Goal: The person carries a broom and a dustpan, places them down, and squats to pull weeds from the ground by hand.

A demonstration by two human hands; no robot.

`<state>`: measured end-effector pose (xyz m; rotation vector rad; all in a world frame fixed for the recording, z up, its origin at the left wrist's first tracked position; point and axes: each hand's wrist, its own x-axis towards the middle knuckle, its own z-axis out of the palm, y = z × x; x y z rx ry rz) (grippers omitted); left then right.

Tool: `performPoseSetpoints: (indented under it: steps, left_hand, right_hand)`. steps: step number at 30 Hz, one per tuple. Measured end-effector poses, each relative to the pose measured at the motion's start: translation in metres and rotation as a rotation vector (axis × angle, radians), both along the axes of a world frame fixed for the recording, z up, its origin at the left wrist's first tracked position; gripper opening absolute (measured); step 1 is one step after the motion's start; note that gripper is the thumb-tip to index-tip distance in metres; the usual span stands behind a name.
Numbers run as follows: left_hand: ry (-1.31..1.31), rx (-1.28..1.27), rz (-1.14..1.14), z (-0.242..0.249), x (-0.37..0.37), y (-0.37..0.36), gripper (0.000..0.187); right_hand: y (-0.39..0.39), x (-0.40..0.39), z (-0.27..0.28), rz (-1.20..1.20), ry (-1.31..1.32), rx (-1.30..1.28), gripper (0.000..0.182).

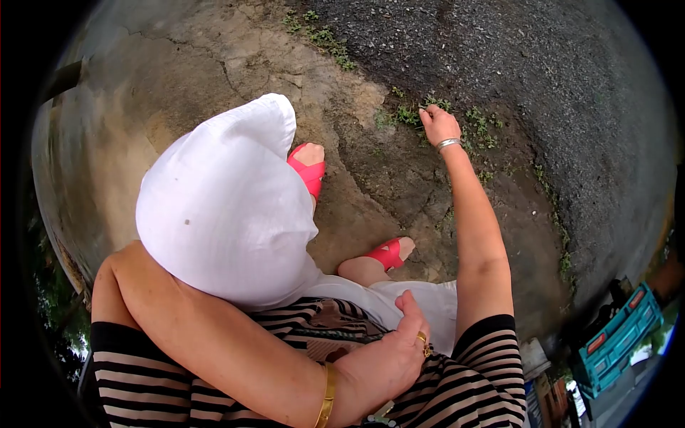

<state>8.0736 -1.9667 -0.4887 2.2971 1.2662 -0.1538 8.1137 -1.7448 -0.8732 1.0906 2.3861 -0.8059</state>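
Observation:
My right hand [440, 128], with a silver bracelet at the wrist, reaches down to a patch of small green weeds [408, 115] growing along a crack in the ground. Its fingers are pinched together at the weeds, and the fingertips are partly hidden. My left arm lies across my lap, a gold bangle on its wrist. Over the striped cloth, my left hand [385, 362] is curled with a gold ring showing and one digit pointing up. Most of its fingers are tucked under, so anything inside them is hidden.
White trousers [221, 207] cover my bent knee at left. My feet wear red sandals [310, 175] on cracked concrete [285, 57]. Dark gravel [492, 43] borders it at upper right, with more weeds [321, 39] along the edge. A teal plastic crate [619, 341] stands at lower right.

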Motion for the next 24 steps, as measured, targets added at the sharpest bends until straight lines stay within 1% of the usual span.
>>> performPoseSetpoints:
  steps: [2, 4, 6, 7, 10, 11, 14, 18, 20, 23, 24]
  left_hand:
    - [0.005, -0.024, -0.025, 0.002, -0.003, 0.002, 0.037]
    - [0.029, -0.026, -0.026, 0.006, -0.009, 0.004, 0.036]
    - [0.061, -0.033, -0.024, 0.008, -0.014, 0.006, 0.036]
    - [0.078, -0.04, -0.022, 0.009, -0.016, 0.007, 0.035]
    - [0.093, -0.094, 0.012, 0.007, -0.016, 0.007, 0.035]
    - [0.091, -0.118, 0.027, 0.005, -0.015, 0.007, 0.035]
    - [0.082, -0.07, 0.029, 0.009, -0.021, 0.006, 0.034]
    - [0.075, -0.039, 0.069, 0.0, -0.013, 0.002, 0.035]
    - [0.079, -0.058, 0.062, 0.001, -0.014, 0.004, 0.035]
    - [0.18, -0.037, 0.019, 0.004, -0.015, 0.009, 0.036]
    - [0.165, -0.037, 0.017, 0.004, -0.015, 0.009, 0.036]
  right_hand:
    - [-0.012, -0.012, -0.002, -0.047, 0.062, 0.089, 0.034]
    - [-0.022, -0.028, -0.006, -0.026, 0.09, 0.141, 0.033]
    - [-0.03, -0.045, -0.01, -0.028, 0.023, 0.141, 0.031]
    - [-0.033, -0.05, -0.017, -0.004, 0.01, 0.165, 0.027]
    - [-0.041, -0.058, -0.029, 0.001, -0.05, 0.177, 0.027]
    - [-0.042, -0.058, -0.029, -0.027, -0.014, 0.175, 0.026]
    - [-0.041, -0.059, -0.027, 0.031, -0.031, 0.2, 0.026]
    - [-0.043, -0.052, -0.03, 0.064, -0.013, 0.259, 0.028]
    - [-0.044, -0.055, -0.03, 0.004, -0.047, 0.213, 0.028]
    - [-0.035, -0.059, -0.028, -0.072, -0.064, 0.15, 0.029]
    - [-0.033, -0.06, -0.027, -0.067, -0.082, 0.149, 0.029]
